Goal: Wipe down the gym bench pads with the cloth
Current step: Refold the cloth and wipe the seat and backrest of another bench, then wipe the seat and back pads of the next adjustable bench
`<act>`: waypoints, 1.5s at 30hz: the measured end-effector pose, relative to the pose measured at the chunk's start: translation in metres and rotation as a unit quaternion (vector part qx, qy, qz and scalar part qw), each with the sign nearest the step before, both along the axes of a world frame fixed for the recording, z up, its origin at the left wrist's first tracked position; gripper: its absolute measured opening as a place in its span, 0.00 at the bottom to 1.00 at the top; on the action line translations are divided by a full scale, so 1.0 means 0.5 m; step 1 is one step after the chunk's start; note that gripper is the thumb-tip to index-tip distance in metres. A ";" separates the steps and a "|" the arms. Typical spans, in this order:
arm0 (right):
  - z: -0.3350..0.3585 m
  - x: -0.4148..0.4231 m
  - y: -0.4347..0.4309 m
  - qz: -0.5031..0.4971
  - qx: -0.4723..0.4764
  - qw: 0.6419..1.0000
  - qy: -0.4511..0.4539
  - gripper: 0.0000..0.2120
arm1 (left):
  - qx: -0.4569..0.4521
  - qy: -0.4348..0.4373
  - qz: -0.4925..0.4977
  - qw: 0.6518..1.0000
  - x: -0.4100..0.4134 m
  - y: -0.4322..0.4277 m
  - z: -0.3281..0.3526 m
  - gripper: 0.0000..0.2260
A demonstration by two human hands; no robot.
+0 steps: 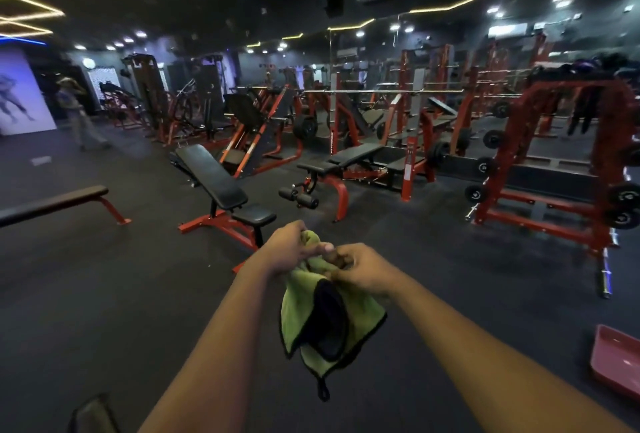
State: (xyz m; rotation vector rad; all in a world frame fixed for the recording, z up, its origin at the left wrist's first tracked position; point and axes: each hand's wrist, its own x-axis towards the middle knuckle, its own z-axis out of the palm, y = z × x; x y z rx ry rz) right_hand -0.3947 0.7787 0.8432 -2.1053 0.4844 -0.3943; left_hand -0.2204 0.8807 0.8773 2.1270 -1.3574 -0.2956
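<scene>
A green cloth [298,311] with a dark underside and black trim hangs from both my hands in front of me. My left hand [291,249] grips its top left, and my right hand [360,268] pinches its top right; the fingertips almost touch. Just beyond the hands stands an incline bench [211,174] with black back and seat pads on a red frame. A second black-padded bench [349,155] stands further right. A flat bench [52,204] lies at the left.
Red racks with weight plates [554,162] fill the right and back. A pink tray [620,360] lies on the dark floor at the lower right. A person [78,110] stands far left. Open floor lies between me and the benches.
</scene>
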 end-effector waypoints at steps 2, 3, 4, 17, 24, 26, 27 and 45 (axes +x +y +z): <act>-0.007 0.055 -0.108 0.002 -0.038 0.999 0.037 0.09 | 0.021 -0.007 -0.001 1.000 0.073 -0.069 -0.009 0.26; -0.009 0.079 -0.153 -0.014 -0.066 0.996 0.057 0.07 | 0.040 -0.017 -0.006 0.999 0.106 -0.093 -0.006 0.24; -0.009 0.103 -0.200 -0.034 -0.094 0.992 0.073 0.06 | 0.067 -0.027 -0.016 0.997 0.145 -0.117 -0.002 0.22; 0.028 0.511 -0.729 -0.198 -0.319 0.924 0.077 0.12 | 0.070 -0.141 0.112 0.981 0.627 -0.415 0.031 0.19; 0.002 0.752 -0.963 -0.191 -0.230 0.953 0.059 0.29 | 0.055 -0.075 0.149 0.984 0.866 -0.572 0.065 0.15; 0.009 0.832 -1.009 -0.168 -0.216 0.960 0.058 0.31 | 0.064 -0.073 0.186 0.978 0.940 -0.604 0.063 0.15; 0.012 0.876 -1.031 -0.158 -0.211 0.963 0.059 0.31 | 0.077 -0.089 0.196 0.974 0.978 -0.619 0.063 0.14; -0.049 1.858 -0.981 -0.096 0.101 0.990 0.032 0.24 | 0.095 0.166 0.112 0.975 1.670 -0.899 -0.019 0.07</act>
